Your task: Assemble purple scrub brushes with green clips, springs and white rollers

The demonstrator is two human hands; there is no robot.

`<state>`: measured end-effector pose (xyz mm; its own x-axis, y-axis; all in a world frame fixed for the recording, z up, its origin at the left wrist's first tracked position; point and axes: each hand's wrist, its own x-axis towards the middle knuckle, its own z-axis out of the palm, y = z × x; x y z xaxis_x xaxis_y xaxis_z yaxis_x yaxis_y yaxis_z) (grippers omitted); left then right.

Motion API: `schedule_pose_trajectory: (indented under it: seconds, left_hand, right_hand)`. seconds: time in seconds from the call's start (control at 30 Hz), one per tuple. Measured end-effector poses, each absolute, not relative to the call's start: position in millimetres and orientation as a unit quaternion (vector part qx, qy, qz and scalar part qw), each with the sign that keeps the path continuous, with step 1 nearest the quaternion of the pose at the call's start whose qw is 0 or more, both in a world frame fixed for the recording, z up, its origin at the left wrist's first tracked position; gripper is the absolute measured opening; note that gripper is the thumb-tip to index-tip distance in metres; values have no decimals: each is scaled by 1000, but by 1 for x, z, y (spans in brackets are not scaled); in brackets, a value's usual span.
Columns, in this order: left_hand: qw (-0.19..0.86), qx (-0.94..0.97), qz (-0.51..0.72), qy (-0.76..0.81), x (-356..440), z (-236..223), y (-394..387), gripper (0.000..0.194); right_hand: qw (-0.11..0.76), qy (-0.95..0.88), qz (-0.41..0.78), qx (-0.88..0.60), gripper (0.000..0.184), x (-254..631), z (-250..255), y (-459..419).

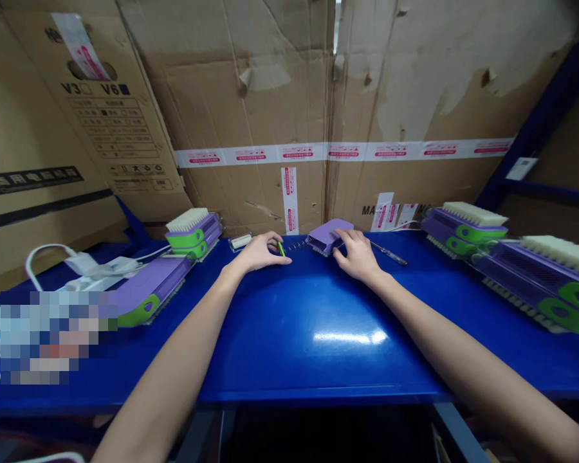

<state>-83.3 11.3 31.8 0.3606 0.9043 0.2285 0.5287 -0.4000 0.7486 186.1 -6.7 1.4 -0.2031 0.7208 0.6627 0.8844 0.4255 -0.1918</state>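
My left hand (260, 252) pinches a small, thin green part (282, 248) between thumb and fingers, just above the table. My right hand (358, 254) is closed over the near right side of a purple plastic housing (329, 235), whose open end faces left. A dark coil spring (296, 245) stretches between the green part and the housing; whether it is joined to either is too small to tell. Right of my right hand lies a slim screwdriver-like tool (390, 253). Behind my left hand rests a small clear tray with a white block (242, 241).
Purple and green brush units stand at the left (193, 233) and right (463, 228), with another unit (550, 276) nearer. A purple brush piece (149, 289), a white power strip (101, 273) and cables lie left. Cardboard (251, 103) walls the back of the blue table (318, 366).
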Motion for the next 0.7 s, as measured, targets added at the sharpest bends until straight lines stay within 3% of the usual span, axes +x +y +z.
schedule_pose_trajectory:
  seconds: [0.33,0.7]
  left_hand:
    - [409,777,204,432,-93,39,11,49]
    - [371,760,292,446,-78,28,11,54]
  right_hand:
    - [347,-784,-148,-493,36,190,3,-3]
    - [346,-793,-133,-483,35,185,5,-10]
